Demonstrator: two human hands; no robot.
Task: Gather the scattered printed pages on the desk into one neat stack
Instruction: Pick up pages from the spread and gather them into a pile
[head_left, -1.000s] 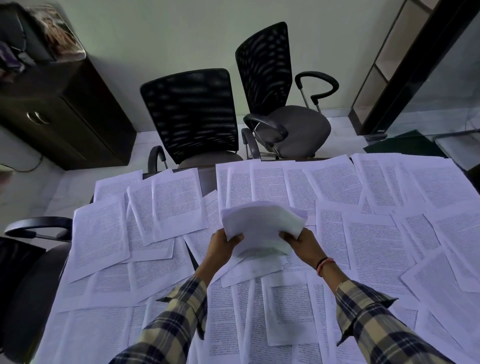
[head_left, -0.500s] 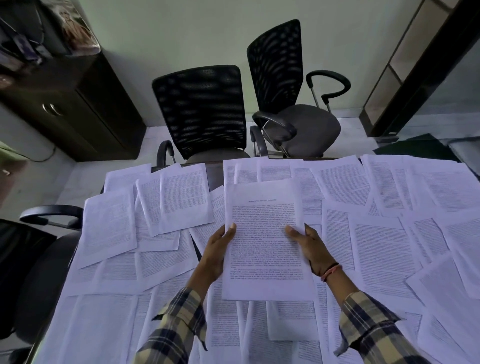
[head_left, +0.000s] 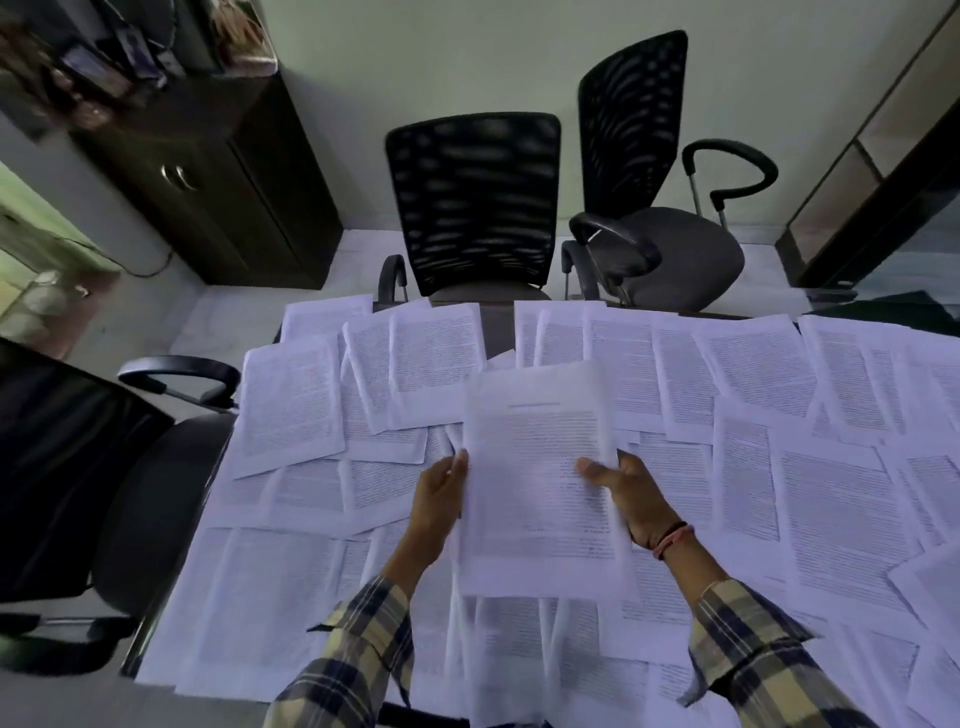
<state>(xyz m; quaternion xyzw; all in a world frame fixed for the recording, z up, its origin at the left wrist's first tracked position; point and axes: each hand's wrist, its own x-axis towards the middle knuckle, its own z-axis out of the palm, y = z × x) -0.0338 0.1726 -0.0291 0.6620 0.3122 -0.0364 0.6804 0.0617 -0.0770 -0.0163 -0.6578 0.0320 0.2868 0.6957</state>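
Several white printed pages lie scattered and overlapping across the whole desk. In the middle I hold a small stack of pages, printed side up, roughly flat just above the others. My left hand grips the stack's left edge. My right hand grips its right edge, thumb lying on the top page. A pink band sits on my right wrist. Both sleeves are plaid.
Two black mesh office chairs stand beyond the desk's far edge, a third chair at its left side. A dark cabinet stands at the back left, shelving at the right.
The held stack went from tilted up on edge to lying flat with its print facing me. My view has shifted so the desk and chairs appear further right.
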